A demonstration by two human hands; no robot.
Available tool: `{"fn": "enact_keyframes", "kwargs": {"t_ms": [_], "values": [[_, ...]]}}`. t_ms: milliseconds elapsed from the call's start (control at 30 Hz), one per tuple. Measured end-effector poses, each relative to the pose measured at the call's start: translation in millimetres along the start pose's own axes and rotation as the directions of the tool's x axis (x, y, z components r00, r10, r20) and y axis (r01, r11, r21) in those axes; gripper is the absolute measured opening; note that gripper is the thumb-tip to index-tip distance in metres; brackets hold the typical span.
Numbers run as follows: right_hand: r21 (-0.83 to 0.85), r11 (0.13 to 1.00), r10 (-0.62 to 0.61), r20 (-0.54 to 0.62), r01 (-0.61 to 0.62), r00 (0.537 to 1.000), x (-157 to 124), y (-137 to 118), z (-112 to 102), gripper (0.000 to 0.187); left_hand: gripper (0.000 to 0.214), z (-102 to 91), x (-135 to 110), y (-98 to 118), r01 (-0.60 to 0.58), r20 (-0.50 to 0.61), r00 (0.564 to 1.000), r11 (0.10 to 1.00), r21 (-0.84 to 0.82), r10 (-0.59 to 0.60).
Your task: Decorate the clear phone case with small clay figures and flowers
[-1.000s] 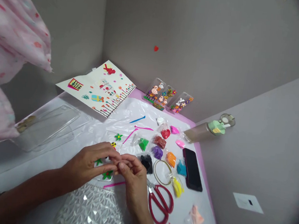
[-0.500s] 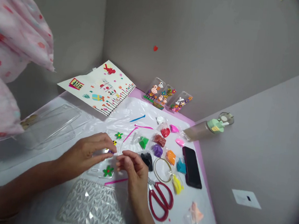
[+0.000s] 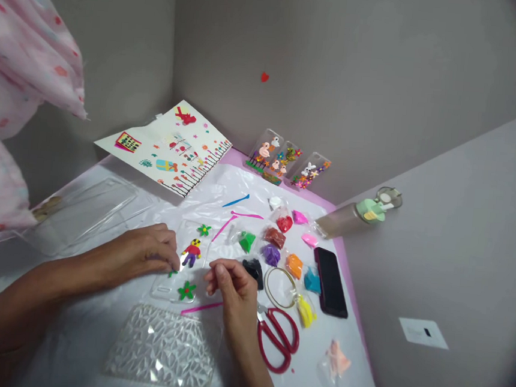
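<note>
A clear phone case (image 3: 181, 230) lies flat, bearing a clay figure (image 3: 192, 253) with red top and purple legs, and green clay flowers (image 3: 187, 291) above and below it. My left hand (image 3: 156, 251) is at the case's left edge, fingers bent together and tips down by a small green clay piece (image 3: 172, 274). Anything between those fingertips is hidden. To the right of the case hovers my right hand (image 3: 234, 285), thumb and fingers curled together. What it may hold is too small to tell. A textured clear panel (image 3: 163, 348) lies in front.
Right of my hands are red-handled scissors (image 3: 277, 340), a bangle (image 3: 280, 290), bagged clay lumps (image 3: 271, 255) and a phone (image 3: 331, 282). Pink and blue modelling tools (image 3: 236, 201) lie behind. Decorated cases (image 3: 265, 152), a bottle (image 3: 341, 222) and a drawing pad (image 3: 166, 149) stand farther back.
My left hand has moved left and down, off the clay figure, which now shows whole. A small green piece now shows by its fingertips. My right hand stays nearly in place.
</note>
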State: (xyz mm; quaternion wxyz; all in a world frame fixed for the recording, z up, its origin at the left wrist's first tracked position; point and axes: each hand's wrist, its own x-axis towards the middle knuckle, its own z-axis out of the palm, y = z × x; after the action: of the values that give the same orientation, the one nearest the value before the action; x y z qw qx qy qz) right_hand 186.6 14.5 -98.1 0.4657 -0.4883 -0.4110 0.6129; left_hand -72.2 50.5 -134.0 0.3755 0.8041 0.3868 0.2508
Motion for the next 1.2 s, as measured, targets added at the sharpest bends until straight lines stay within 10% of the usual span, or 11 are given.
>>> {"fn": "enact_keyframes", "kwargs": {"t_ms": [1200], "values": [[-0.009,1.0,0.005,0.051,-0.004,0.999,-2.5,-2.2,3.1,0.044,0.018,2.3,2.8,1.3,0.045,0.019,0.999,0.997,0.067,-0.046]]}}
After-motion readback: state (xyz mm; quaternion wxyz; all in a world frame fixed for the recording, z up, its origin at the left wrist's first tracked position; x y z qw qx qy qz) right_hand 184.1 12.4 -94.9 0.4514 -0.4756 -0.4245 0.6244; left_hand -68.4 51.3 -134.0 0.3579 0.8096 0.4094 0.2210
